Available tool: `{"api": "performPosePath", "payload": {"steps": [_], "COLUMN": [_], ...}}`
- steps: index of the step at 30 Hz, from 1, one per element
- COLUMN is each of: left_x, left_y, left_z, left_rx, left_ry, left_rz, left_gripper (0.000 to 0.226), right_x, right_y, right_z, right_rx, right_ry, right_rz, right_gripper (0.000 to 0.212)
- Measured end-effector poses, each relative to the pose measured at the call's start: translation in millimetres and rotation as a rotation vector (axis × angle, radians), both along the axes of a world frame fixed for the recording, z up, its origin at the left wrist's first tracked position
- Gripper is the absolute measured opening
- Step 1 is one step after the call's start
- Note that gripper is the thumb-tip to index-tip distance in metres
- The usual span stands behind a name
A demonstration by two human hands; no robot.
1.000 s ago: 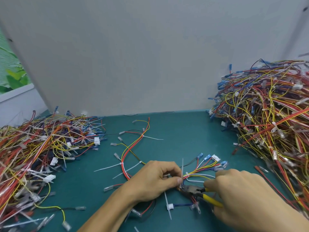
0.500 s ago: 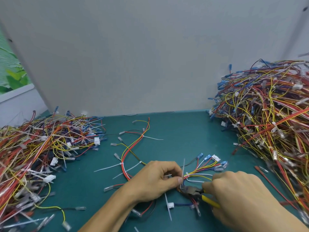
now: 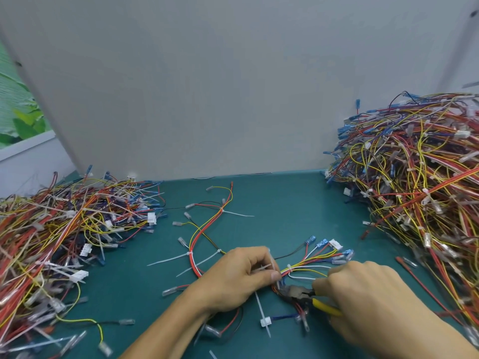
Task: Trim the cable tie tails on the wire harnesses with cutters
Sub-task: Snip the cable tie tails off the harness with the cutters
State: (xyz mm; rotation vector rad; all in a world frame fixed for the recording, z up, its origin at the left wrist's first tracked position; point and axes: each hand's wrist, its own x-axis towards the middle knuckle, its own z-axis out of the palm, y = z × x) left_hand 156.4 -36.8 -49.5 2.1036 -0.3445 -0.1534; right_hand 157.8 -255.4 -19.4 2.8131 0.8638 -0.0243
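The white cable tie tail (image 3: 271, 260) rising from the wire harness (image 3: 307, 268) stood clear of the left hand (image 3: 238, 278) a second ago, pointing to 12 o'clock. Now it leans toward 11 o'clock, lies against that hand's index fingertip, and its tip sits lower. Whether it has been cut cannot be told. The right hand (image 3: 373, 301) has closed further round the cutters (image 3: 294, 292). The strip of upper yellow handle that showed beside its knuckles is now covered by the fingers.
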Motion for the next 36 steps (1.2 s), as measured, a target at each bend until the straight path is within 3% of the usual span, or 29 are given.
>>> {"api": "performPosePath", "payload": {"steps": [6,9,11,16,21,24,29,36], "left_x": [1.7,2.8,3.8,2.9,-12.0,-23.9,-20.0,-15.8], "left_y": [1.2,2.5,8.2,21.2,32.9,31.9,30.1,27.8], "left_z": [0.0,4.4,8.1,16.8,13.1,5.8,3.1,0.1], "left_rx": [-0.262,-0.500,-0.534,-0.390,0.065,0.209,0.270,0.189], "left_ry": [0.058,0.130,0.124,0.079,-0.098,-0.111,-0.147,-0.241], "left_rz": [0.037,0.152,0.222,0.244,0.121,0.024,0.067,0.127], "left_gripper": [0.009,0.016,0.013,0.010,0.009,0.022,0.031,0.007], "right_x": [1.6,0.6,0.6,13.1,26.6,30.9,37.0,41.5], "right_y": [-3.5,-6.2,-4.3,6.1,14.1,15.6,12.4,7.1], "right_z": [7.1,16.7,25.4,45.5,39.3,25.9,19.4,21.5], "right_rx": [0.070,0.131,0.185,0.161,0.079,0.074,0.072,0.120], "right_ry": [-0.009,-0.053,-0.074,-0.138,-0.190,-0.196,-0.194,-0.151], "right_rz": [0.010,0.043,0.084,0.142,0.148,0.144,0.141,0.146], "right_gripper": [0.026,0.032,0.035,0.034,0.031,0.030,0.034,0.033]}}
